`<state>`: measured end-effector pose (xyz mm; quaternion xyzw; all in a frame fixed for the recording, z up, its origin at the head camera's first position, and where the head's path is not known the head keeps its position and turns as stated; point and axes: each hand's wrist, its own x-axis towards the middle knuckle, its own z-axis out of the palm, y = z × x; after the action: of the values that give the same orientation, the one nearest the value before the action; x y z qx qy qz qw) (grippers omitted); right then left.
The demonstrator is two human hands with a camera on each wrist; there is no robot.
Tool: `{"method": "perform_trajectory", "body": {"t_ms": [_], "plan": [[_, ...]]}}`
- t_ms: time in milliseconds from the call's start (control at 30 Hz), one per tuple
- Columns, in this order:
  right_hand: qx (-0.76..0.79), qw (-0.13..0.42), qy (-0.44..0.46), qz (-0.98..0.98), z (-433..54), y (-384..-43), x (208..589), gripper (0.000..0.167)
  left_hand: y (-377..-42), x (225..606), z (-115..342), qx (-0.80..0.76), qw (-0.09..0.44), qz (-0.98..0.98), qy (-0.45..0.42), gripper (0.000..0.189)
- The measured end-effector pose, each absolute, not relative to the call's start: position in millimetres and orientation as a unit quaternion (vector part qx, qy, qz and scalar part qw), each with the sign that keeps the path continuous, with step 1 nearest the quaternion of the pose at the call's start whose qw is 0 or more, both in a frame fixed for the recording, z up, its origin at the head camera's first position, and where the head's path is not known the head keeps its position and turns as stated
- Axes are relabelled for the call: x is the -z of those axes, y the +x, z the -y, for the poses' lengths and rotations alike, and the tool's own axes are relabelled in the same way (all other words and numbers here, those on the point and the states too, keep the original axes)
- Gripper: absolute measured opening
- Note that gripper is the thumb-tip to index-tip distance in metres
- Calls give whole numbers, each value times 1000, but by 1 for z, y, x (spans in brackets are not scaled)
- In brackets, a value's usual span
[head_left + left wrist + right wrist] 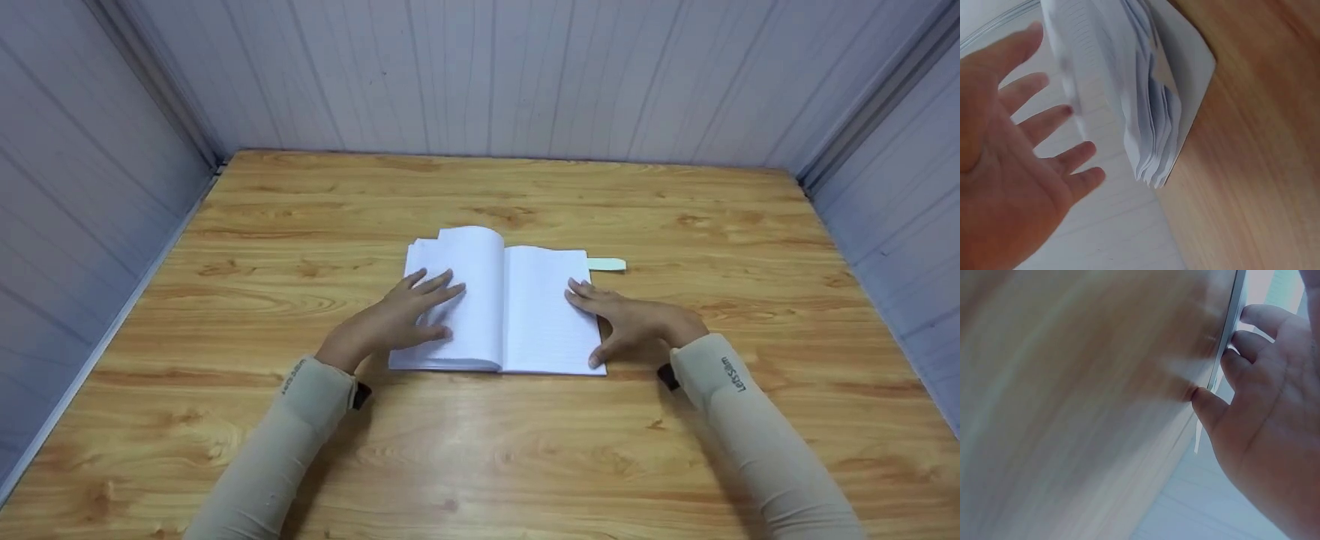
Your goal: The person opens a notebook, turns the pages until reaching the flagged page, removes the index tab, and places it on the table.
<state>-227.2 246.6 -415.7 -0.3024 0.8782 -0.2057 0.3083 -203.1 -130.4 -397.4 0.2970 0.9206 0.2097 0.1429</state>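
Observation:
An open notebook (551, 315) with white pages lies in the middle of the wooden table, and faint ruled lines show on its right page. Its left stack of pages (1134, 95) bulges upward, with uneven, ruffled edges. Over that left side my left hand (405, 311) is spread with fingers apart; in the left wrist view they look clear of the paper. My right hand (626, 319) rests at the notebook's right edge, fingertips on the page and thumb near the lower corner. The right wrist view shows these fingers (1247, 346) fairly straight along the edge.
A pale green strip (607, 264) sticks out from the notebook's upper right edge. The wooden table (480, 465) extends on all sides of the notebook. Pale panelled walls (487, 75) stand behind it and to the left and right.

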Motion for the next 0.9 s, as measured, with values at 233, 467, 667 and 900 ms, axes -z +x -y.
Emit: {"method": "perform_trajectory", "body": {"t_ms": [233, 467, 667, 900], "plan": [[210, 312, -316, -871, -246, -229, 417, 113, -207, 402, 134, -173, 235, -913, 285, 84], [209, 316, -302, -875, -242, -227, 414, 113, -212, 406, 144, -179, 283, -906, 258, 86], [194, 316, -303, -878, -239, -228, 413, 115, -213, 407, 150, -201, 295, -899, 254, 86], [179, 320, -297, -882, -242, -227, 412, 117, -213, 410, 149, -231, 307, -894, 233, 87]]}}
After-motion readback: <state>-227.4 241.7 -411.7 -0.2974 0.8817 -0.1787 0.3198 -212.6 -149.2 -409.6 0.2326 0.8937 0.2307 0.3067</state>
